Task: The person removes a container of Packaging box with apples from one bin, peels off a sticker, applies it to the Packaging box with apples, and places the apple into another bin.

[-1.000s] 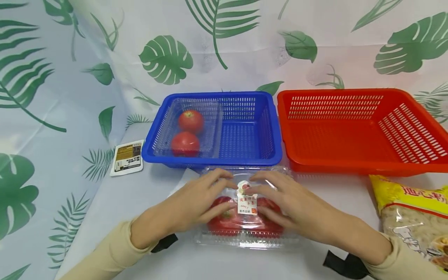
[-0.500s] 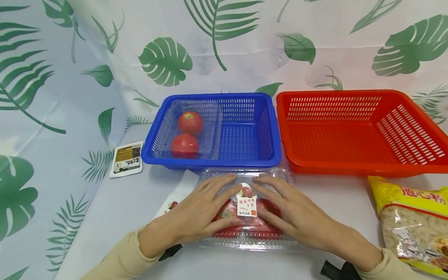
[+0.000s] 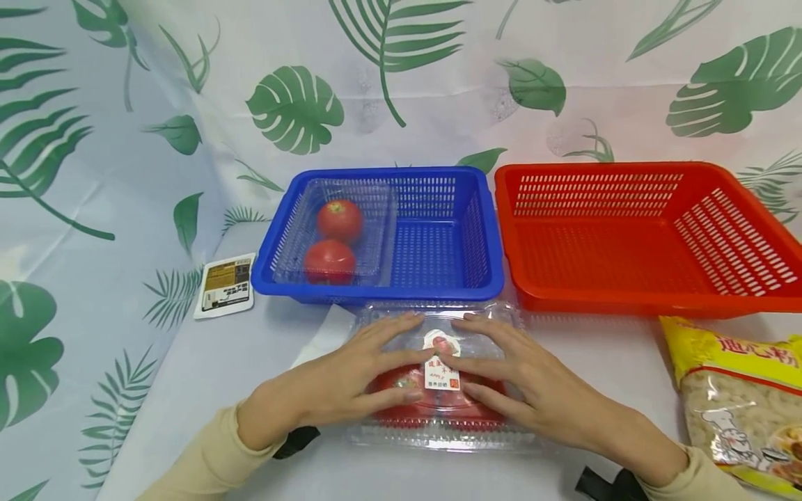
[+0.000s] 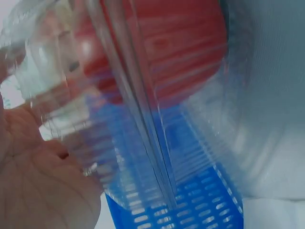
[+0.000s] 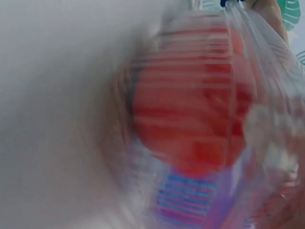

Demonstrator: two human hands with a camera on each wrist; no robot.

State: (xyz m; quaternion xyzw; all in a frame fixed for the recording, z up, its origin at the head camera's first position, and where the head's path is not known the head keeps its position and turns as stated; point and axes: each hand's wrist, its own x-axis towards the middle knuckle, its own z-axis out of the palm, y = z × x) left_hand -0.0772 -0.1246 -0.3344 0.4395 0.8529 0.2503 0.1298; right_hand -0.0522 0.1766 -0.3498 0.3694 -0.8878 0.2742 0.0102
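A clear plastic clamshell box lies on the table before me, its lid down over red tomatoes. On the lid's middle is a white printed sticker. My left hand rests on the left of the lid with fingers spread, an index fingertip at the sticker. From the other side my right hand lies on the lid the same way, its index fingertip on the sticker too. In the left wrist view the ridged wall shows a tomato behind it; the right wrist view is blurred around another tomato.
Behind the box stands a blue basket holding a second clear box with two tomatoes. A red basket is to its right. A yellow-topped pasta bag lies right, a small packet left, and a white sheet beside my left hand.
My fingers have come down flatter on the lid. Both index fingers have since slid inward onto the sticker, and the left hand shifted slightly left. The baskets have not moved.
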